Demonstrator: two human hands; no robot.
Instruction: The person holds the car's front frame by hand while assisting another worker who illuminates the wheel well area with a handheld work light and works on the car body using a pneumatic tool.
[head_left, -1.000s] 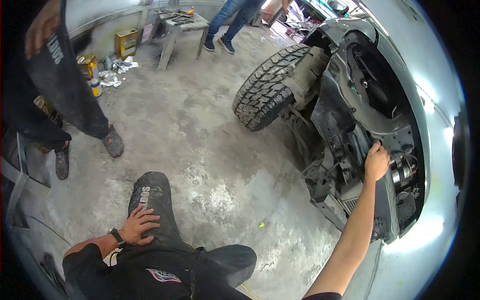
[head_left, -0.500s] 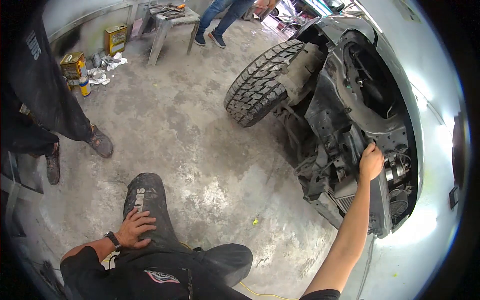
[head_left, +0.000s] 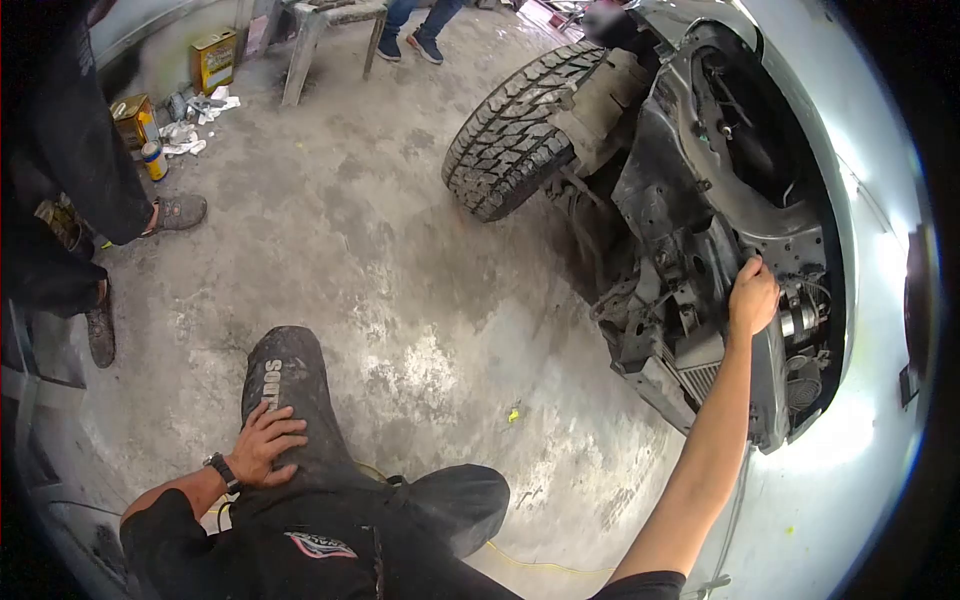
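My left hand [head_left: 266,446] lies flat with spread fingers on the thigh of my dark trousers [head_left: 290,375], a watch [head_left: 225,472] on its wrist. On the right, my right hand [head_left: 753,297] is curled over the edge of a dark metal panel [head_left: 762,385] at the front of a vehicle with its body parts off. Its fingertips are hidden behind the edge. Beside that hand are a silver cylindrical part [head_left: 800,322] and a finned radiator-like part [head_left: 700,380]. The tyre [head_left: 520,130] stands farther up, turned outward.
A person in dark trousers [head_left: 75,130] stands at the left. Another person's legs in jeans [head_left: 432,18] show at the top beside a worn stool [head_left: 335,15]. Tins [head_left: 213,62], a small can [head_left: 153,160] and crumpled paper [head_left: 182,138] lie by the wall. A yellow cable [head_left: 540,565] crosses the floor.
The view has tilted and shifted a little. The person at the left has turned a foot and no longer shows a hand. My two hands keep their places on the thigh and the panel.
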